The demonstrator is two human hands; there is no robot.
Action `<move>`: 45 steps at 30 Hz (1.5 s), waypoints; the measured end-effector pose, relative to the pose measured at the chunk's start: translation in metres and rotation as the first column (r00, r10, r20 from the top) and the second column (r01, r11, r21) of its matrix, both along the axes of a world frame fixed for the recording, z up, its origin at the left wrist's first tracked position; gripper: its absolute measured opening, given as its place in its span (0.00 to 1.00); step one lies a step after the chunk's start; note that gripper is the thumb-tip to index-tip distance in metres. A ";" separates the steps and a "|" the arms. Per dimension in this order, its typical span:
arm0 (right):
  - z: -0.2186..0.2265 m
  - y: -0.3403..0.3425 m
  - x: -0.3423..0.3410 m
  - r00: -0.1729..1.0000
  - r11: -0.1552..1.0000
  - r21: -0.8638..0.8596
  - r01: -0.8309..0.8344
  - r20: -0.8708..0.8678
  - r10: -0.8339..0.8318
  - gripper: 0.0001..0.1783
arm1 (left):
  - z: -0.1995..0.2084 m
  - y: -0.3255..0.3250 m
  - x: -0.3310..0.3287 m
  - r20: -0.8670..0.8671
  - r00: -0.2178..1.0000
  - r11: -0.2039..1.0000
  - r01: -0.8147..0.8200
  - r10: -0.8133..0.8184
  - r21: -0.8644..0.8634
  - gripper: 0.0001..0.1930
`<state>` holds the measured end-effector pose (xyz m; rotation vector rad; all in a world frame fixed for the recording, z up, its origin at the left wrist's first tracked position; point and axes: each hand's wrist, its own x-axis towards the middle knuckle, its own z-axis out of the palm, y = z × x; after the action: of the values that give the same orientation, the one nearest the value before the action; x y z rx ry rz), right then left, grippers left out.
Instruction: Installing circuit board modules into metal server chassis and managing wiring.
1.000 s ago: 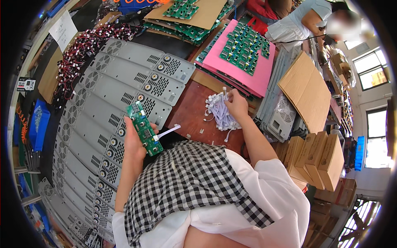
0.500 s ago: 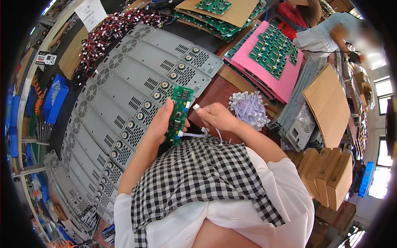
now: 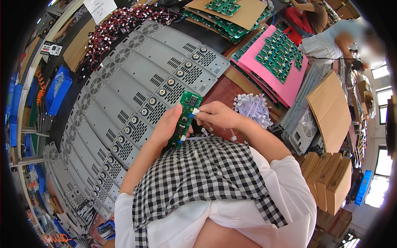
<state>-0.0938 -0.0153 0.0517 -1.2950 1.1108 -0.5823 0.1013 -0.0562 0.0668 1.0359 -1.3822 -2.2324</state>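
My left hand (image 3: 166,125) is closed on the edges of a green circuit board (image 3: 184,119) with two dark digit displays, held tilted in front of my apron. A white cable (image 3: 194,137) is joined at the board's lower end. My right hand (image 3: 218,115) pinches a white plug (image 3: 195,111) at the board's right edge, touching a connector there. Whether the plug is seated I cannot tell. To the right of that hand lies a heap of pale cables with white plugs (image 3: 253,110).
Grey perforated metal panels (image 3: 124,84) cover the bench at left. Circuit boards lie on a pink sheet (image 3: 285,89) at back right. Red-black wires (image 3: 109,35) are heaped at the far left. Cardboard boxes (image 3: 322,173) stand at right; other people (image 3: 331,39) sit beyond.
My right hand has brought the white plug left onto the board's edge; before, it was held just off it. My left hand keeps its hold on the board.
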 end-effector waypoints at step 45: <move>-0.012 0.016 -0.209 -0.085 0.639 -0.683 0.353 -0.704 -0.705 0.08 | -0.111 0.019 0.503 0.697 -0.577 0.743 -0.216 0.426 -0.633 0.35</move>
<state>-0.3028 0.0009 0.0402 -1.3949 2.9366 -0.4473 0.6043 -0.0369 -0.0444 3.0666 -0.8679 0.0853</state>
